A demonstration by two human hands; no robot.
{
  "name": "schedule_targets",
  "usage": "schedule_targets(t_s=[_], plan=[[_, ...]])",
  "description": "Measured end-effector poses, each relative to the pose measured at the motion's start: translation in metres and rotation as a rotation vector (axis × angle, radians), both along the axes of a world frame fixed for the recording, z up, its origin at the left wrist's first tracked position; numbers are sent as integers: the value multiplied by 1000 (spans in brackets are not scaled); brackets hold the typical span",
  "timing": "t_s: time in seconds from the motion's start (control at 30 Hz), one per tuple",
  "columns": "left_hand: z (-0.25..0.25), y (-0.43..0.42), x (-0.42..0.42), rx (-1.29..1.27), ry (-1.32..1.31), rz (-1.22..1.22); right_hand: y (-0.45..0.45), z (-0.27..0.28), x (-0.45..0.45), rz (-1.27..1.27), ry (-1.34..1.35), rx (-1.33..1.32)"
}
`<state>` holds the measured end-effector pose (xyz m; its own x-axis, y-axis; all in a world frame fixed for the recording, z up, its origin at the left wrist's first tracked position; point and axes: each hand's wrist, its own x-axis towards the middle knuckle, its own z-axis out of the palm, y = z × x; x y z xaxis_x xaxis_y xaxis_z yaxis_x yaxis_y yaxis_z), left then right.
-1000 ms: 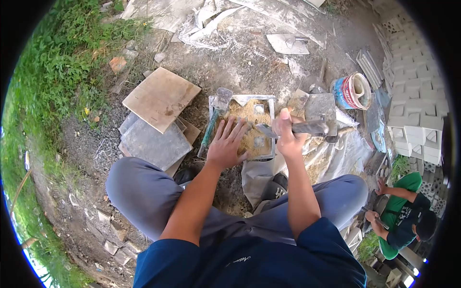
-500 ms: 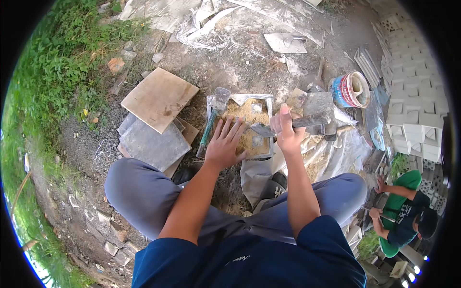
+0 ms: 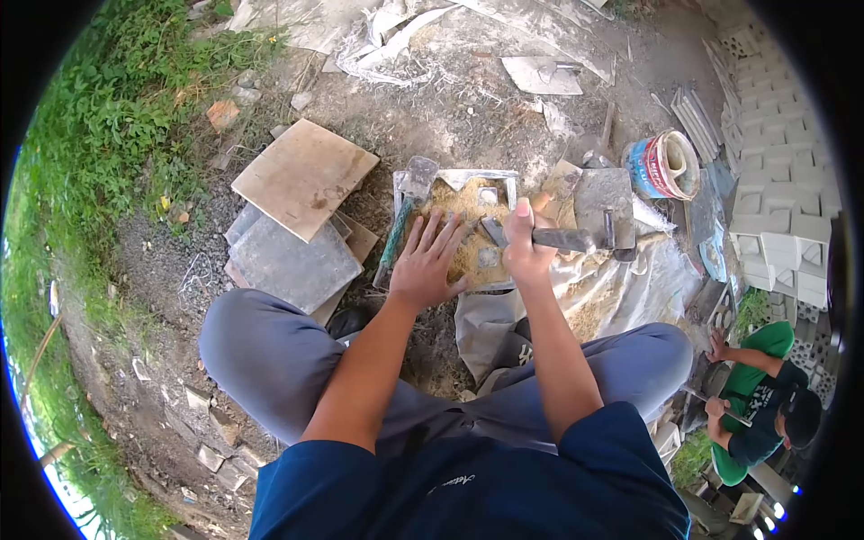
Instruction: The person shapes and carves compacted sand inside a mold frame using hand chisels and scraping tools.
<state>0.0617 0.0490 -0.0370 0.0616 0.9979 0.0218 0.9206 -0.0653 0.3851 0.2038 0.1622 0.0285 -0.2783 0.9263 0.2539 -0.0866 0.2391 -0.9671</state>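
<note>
My left hand [image 3: 427, 263] lies flat with fingers spread on brownish sand [image 3: 463, 200] inside a shallow rectangular frame [image 3: 514, 187]. Just left of its fingers, a trowel with a green-wrapped handle [image 3: 396, 234] rests along the frame's left side, its flat blade near the top corner. My right hand [image 3: 529, 252] is closed, thumb up, around a short-handled tool with a flat metal blade [image 3: 493, 231]. The blade points left over the sand, and the dark handle sticks out to the right. Two pale square pieces [image 3: 488, 195] show in the sand.
Square slabs [image 3: 306, 180] are stacked on the left. At right are a flat grey plate [image 3: 605, 202], a paint bucket [image 3: 664, 165] and crumpled plastic sheeting [image 3: 652, 265]. Stacked pale blocks [image 3: 778, 180] line the far right. Another person [image 3: 760, 396] crouches at lower right.
My right hand has shifted slightly left and down, and its tool's handle now tilts down to the right. My left hand stays flat on the sand. The view has shifted slightly.
</note>
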Motion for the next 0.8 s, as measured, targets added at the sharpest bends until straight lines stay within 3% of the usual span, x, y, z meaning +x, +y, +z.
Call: schedule_targets(t_s=[0.17,0.2,0.27,0.37,0.43,0.57,0.67,0.8], plan=[[-1,2,-3,8,-8,8,-3,37,1,29,215,-53],[0,0,-1,26,-18,6,-5,28,2,37,210,-67],[0,-3,0,20,-25,15,0,-5,4,18,-47,15],[-2,1,1,33,-34,18,3,-1,4,14,2,22],[-3,-2,-1,28,-44,22,-2,31,3,101,139,-46],[-1,-2,0,6,-16,17,2,-14,7,54,-11,-49],[-3,1,1,2,-17,8,1,12,7,82,111,-130],[1,2,-1,0,19,10,3,16,9,136,152,14]])
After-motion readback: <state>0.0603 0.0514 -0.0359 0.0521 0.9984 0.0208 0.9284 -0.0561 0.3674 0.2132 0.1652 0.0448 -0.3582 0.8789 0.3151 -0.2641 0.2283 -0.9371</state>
